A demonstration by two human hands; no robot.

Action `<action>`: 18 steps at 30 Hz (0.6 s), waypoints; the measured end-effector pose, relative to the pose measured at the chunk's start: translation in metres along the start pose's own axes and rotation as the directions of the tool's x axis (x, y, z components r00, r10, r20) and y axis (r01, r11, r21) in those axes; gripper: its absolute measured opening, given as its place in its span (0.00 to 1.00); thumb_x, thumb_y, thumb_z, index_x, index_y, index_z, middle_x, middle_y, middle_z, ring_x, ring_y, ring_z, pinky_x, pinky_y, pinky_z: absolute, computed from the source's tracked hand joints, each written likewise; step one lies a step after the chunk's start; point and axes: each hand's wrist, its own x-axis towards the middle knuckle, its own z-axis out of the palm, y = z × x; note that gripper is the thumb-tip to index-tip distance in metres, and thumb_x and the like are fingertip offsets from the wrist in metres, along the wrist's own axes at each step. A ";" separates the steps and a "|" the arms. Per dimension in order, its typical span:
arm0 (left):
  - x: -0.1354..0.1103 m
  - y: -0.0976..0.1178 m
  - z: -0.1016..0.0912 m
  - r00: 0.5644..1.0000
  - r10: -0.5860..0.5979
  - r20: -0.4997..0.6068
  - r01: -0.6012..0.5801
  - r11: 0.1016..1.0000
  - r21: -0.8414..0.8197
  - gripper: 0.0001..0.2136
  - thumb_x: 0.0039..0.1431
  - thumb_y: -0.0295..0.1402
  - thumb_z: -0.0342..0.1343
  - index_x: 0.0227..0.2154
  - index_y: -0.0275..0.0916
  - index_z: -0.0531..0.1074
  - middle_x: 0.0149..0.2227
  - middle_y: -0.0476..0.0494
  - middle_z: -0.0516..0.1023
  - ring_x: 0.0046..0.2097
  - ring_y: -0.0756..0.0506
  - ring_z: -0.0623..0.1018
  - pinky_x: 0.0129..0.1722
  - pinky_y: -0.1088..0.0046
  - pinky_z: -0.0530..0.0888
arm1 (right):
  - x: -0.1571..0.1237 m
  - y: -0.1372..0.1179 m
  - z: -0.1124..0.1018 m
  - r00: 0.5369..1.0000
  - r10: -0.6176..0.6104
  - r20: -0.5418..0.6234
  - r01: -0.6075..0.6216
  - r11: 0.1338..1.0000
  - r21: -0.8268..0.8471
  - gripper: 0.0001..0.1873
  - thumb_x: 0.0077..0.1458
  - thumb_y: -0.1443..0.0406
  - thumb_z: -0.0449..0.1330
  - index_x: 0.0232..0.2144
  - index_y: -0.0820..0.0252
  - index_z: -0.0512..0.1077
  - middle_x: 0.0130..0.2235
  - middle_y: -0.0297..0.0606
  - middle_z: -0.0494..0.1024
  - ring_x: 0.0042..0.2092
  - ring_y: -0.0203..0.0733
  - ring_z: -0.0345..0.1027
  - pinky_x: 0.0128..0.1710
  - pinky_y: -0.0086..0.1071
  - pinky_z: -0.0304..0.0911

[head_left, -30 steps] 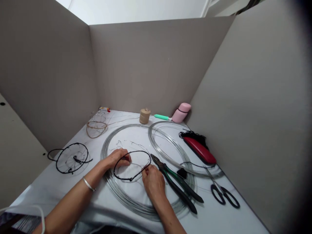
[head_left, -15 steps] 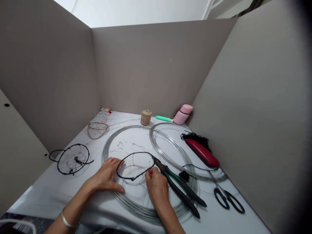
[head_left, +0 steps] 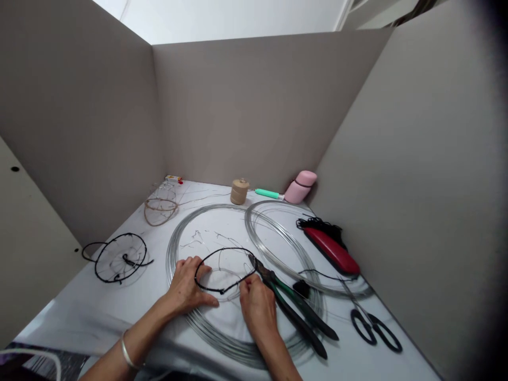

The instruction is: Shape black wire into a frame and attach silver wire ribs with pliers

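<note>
A loop of black-coated wire [head_left: 226, 248] lies over the big wire coil, held up a little at its lower edge. My left hand [head_left: 186, 286] grips the loop's left side, with the fingers curled against the wire. My right hand [head_left: 257, 309] pinches its lower right part, and the fingertips partly hide the wire there. Beside that hand rest green-handled pliers [head_left: 301, 316], whose metal jaws reach the loop's right edge. Under both hands spreads a large coil of galvanized wire [head_left: 206, 333].
A second wire coil [head_left: 273, 248] overlaps the first. Left of it lie a black wire frame [head_left: 119, 234] and a tan one [head_left: 161, 211]. Along the back and right are a twine spool [head_left: 239, 191], pink case [head_left: 300, 187], red case [head_left: 331, 251] and black scissors [head_left: 375, 330], with grey walls behind.
My left hand has come back up against the loop's left side after sliding lower and away. The view has drifted slightly, and my right hand stays at the loop's lower right.
</note>
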 end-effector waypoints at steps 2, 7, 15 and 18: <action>0.000 0.001 0.000 1.000 -0.006 0.009 0.006 1.000 -0.013 0.32 0.30 0.49 0.66 0.43 0.39 0.73 0.41 0.41 0.70 0.43 0.37 0.68 0.45 0.59 0.63 | 0.000 -0.001 0.000 1.000 0.004 0.003 -0.004 1.000 0.001 0.10 0.56 0.70 0.49 0.29 0.62 0.70 0.29 0.44 0.79 0.33 0.43 0.73 0.29 0.29 0.54; -0.002 0.000 0.001 1.000 -0.022 -0.001 0.022 0.999 -0.048 0.29 0.32 0.48 0.66 0.41 0.40 0.74 0.43 0.41 0.71 0.45 0.36 0.68 0.47 0.59 0.62 | -0.001 -0.001 -0.001 1.000 0.017 0.003 -0.017 1.000 0.006 0.10 0.56 0.70 0.49 0.28 0.62 0.70 0.29 0.45 0.79 0.33 0.44 0.73 0.29 0.29 0.55; -0.001 -0.002 0.003 1.000 -0.026 -0.005 0.026 0.995 -0.095 0.28 0.33 0.48 0.66 0.39 0.39 0.74 0.43 0.40 0.71 0.45 0.37 0.68 0.47 0.60 0.62 | 0.000 0.001 0.003 1.000 -0.019 -0.021 0.020 0.999 0.042 0.11 0.54 0.70 0.49 0.26 0.61 0.70 0.27 0.45 0.79 0.31 0.45 0.73 0.28 0.30 0.56; -0.001 -0.002 0.003 1.000 0.014 -0.012 -0.014 0.998 -0.061 0.29 0.33 0.48 0.66 0.40 0.39 0.74 0.41 0.40 0.71 0.43 0.37 0.69 0.46 0.60 0.63 | 0.001 0.003 0.005 0.998 -0.035 -0.042 0.038 0.997 0.071 0.11 0.54 0.69 0.48 0.26 0.61 0.69 0.26 0.47 0.78 0.31 0.46 0.73 0.28 0.30 0.56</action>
